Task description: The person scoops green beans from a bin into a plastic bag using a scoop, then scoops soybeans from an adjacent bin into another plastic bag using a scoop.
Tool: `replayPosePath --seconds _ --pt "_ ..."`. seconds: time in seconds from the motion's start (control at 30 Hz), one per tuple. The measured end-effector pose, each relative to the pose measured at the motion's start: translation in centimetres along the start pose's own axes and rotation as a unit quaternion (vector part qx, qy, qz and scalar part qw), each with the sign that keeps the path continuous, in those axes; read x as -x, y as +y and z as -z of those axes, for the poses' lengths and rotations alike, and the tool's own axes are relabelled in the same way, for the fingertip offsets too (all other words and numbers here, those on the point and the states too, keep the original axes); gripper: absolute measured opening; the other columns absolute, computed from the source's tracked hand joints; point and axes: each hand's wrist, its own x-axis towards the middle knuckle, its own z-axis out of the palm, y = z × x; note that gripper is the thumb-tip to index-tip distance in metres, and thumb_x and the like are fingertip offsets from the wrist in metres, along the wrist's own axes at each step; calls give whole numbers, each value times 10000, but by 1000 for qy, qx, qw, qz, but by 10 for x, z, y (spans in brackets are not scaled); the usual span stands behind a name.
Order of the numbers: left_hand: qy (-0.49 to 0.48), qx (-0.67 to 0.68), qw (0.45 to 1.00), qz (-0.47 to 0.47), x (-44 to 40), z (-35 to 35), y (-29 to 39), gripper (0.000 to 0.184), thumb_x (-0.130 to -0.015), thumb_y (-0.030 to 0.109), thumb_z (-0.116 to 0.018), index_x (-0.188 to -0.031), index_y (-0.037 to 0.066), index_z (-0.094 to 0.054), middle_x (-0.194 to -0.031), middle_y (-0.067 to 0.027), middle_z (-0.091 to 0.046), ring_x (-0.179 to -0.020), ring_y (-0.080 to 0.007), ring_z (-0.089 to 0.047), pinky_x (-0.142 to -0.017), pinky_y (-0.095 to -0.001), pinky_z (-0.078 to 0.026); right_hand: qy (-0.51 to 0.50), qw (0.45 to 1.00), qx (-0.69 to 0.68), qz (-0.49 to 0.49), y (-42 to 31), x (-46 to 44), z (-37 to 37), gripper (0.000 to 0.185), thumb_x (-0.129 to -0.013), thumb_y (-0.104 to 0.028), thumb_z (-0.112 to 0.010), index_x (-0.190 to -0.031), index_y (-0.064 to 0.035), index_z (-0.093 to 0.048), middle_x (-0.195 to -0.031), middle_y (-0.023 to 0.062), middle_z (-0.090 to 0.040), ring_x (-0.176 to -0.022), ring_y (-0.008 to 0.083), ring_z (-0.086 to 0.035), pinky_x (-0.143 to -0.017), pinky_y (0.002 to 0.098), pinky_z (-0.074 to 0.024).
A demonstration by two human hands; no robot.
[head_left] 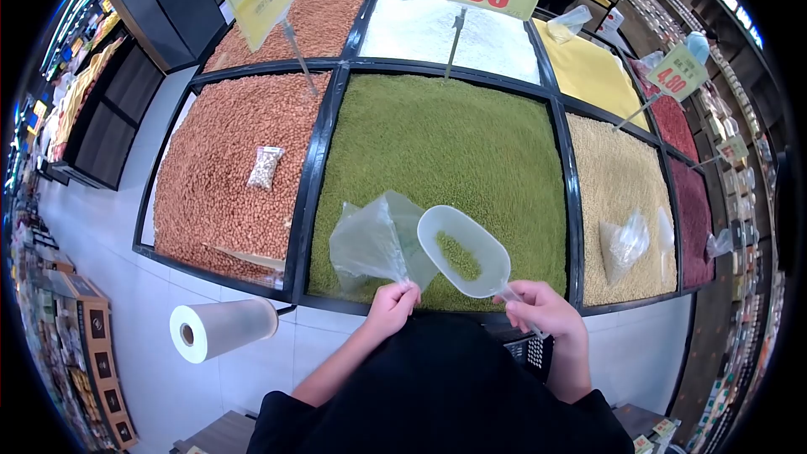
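Well, the scoop [485, 244] (translucent, rounded) holds small green beans [458, 257].

Wearer was dressed in a black top [445, 395], matte and very dark, its folds and seams hard to make out, the front showing as one broad rounded mass. Left sleeve [282, 422] and right sleeve [598, 427] were the same black, loose at the edge, each ending part-way along the arm. Below these, left forearm [338, 363] and right forearm [572, 368] were bare, as were left hand [392, 311] and right hand [538, 309].
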Motion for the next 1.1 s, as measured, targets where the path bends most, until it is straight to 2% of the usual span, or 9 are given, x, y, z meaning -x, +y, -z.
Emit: replayPosePath --seconds 0.27,0.33,0.37,0.43,0.47,0.53,0.63,0.93,1.1 --pt "-6 -68 997 -31 -9 5 2 260 -998 168 -572 -805 8 -641 -654 -39 -582 -613 -111 -572 -597 -291 -456 -20 992 121 -24 -26 -35 -15 237 -1002 -209 -629 -1139 -17 -652 -731 -19 -609 -576 41 -526 -525 205 -418" --pt "-4 -67 997 -36 -11 6 8 259 -998 166 -572 -806 8 -643 -652 -39 -582 -615 -111 -570 -598 -290 -456 16 983 182 -7 -34 -46 -24 275 -981 -289 -665 -1030 -19 -660 -703 20 -613 -574 100 -547 -534 280 -444" --pt "-6 -67 997 -40 -12 6 10 258 -998 164 -571 -806 7 -644 -650 -40 -583 -617 -110 -569 -600 -290 -455 14 983 184 -6 -35 -52 -26 275 -981 -289 -665 -1030 -19 -660 -703 20 -613 -574 100 -547 -534 280 -444" --pt "0 -59 998 -35 -14 5 11 259 -999 161 -568 -805 6 -642 -651 -39 -583 -618 -109 -567 -600 -291 -455 51 935 340 87 -37 -64 -30 322 -952 -325 -682 -1020 -12 -657 -716 100 -633 -599 224 -594 -582 364 -473" --pt "1 -50 998 -29 -14 5 11 260 -1000 158 -564 -804 5 -640 -651 -39 -584 -620 -108 -566 -601 -291 -456 49 935 340 87 -41 -68 -34 322 -952 -325 -682 -1020 -12 -657 -716 100 -633 -599 224 -594 -582 364 -473" --pt "2 -42 999 -25 -15 4 12 261 -1001 154 -561 -802 4 -638 -649 -35 -581 -615 -103 -562 -596 -288 -453 78 920 378 66 -50 -75 -43 355 -927 -354 -687 -1006 -9 -654 -764 171 -650 -677 341 -634 -638 431 -489" --pt "0 -24 1000 -13 -14 3 7 261 -1004 148 -554 -799 7 -633 -649 -23 -577 -602 -91 -553 -581 -279 -446 78 905 413 74 -52 -83 -50 351 -931 -354 -674 -971 -7 -635 -783 189 -663 -732 386 -655 -661 456 -501" --pt "6 14 1000 -6 -12 2 4 259 -1012 144 -543 -799 19 -621 -646 5 -564 -576 -63 -532 -547 -253 -423 116 857 483 137 -35 -93 -64 216 -898 -218 -626 -976 -20 -586 -877 192 -670 -838 400 -673 -753 494 -537" --pt "3 26 1000 -5 -9 1 6 257 -1015 141 -537 -805 20 -621 -649 9 -560 -574 -59 -526 -543 -249 -416 145 846 485 164 -25 -92 -68 243 -901 -219 -636 -1040 -28 -581 -927 186 -680 -871 392 -677 -767 483 -545"
